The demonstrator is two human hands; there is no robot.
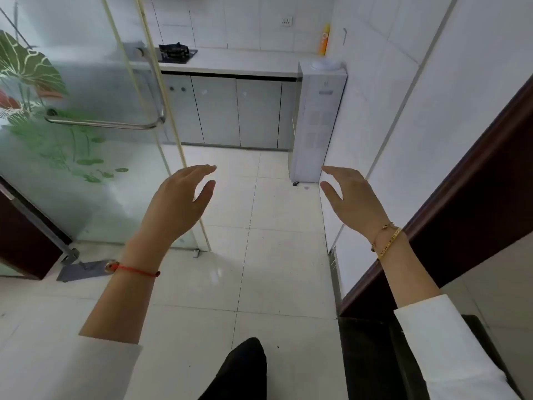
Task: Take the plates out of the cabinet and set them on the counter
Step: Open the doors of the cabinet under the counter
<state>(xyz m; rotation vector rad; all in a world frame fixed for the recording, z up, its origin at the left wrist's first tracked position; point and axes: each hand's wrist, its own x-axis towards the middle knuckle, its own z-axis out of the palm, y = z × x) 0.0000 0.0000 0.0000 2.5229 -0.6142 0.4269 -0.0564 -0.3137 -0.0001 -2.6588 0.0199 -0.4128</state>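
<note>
— Both hands were empty when we stood at the kitchen doorway. Our left hand and our right hand were held out before us, palms facing each other, the fingers spread loosely and holding nothing.

— And the plates, where were they?

— We could not see any plate. The lower cabinets under the counter were at the far wall, well apart from us, and all their grey doors were closed. What was inside them, we could not tell.

— Was the counter free?

— The white top looked mostly bare. A gas stove sat at its left end, a yellow bottle stood at the right, near the water dispenser. The glass door with green leaves was beside our left hand.

— How did we think the plates would handle?

— We judged them stiff, smooth, rather heavy in a stack, and easy to break. We thought it better to hold them at opposite rims with both hands, thumbs on top.
</note>
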